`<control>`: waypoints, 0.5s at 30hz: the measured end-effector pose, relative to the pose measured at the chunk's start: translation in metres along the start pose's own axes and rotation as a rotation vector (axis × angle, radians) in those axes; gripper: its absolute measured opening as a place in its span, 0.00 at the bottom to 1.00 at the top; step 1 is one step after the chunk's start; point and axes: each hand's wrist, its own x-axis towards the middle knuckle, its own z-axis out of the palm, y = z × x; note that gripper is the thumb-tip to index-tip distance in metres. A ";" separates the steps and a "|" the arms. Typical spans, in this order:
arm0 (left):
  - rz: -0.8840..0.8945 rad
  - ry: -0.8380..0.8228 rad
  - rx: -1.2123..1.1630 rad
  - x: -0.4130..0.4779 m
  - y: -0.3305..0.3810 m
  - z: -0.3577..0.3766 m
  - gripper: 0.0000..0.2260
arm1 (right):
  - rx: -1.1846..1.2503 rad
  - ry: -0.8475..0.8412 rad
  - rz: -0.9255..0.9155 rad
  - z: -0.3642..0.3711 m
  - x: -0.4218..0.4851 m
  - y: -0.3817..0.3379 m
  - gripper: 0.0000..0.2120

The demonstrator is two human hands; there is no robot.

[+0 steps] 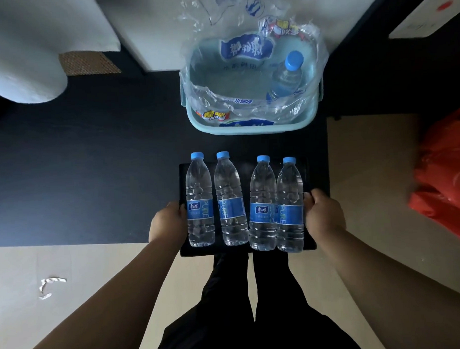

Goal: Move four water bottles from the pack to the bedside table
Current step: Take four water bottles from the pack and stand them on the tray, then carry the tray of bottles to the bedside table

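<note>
Several clear water bottles with blue caps and blue labels stand side by side on a black tray (184, 251); the leftmost bottle (199, 201) is by my left hand and the rightmost bottle (290, 206) by my right. My left hand (166, 221) grips the tray's left edge and my right hand (322, 213) grips its right edge. Beyond the tray, a pale blue basket (248, 128) holds the torn plastic pack wrap (245, 51) with one more bottle (285, 77) leaning inside it.
A white bed corner (24, 51) is at the upper left. A red plastic bag (445, 180) lies at the right. The floor is dark carpet ahead and light flooring under my legs, with paper scraps (50, 286) at the lower left.
</note>
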 end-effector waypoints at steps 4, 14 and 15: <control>0.016 0.085 -0.026 -0.015 0.007 -0.024 0.12 | 0.126 0.056 -0.083 -0.023 -0.013 -0.013 0.19; 0.124 0.276 -0.203 -0.039 0.036 -0.112 0.14 | 0.310 0.191 -0.209 -0.094 -0.042 -0.062 0.16; 0.140 0.291 -0.222 -0.042 0.039 -0.121 0.14 | 0.326 0.192 -0.204 -0.101 -0.043 -0.066 0.16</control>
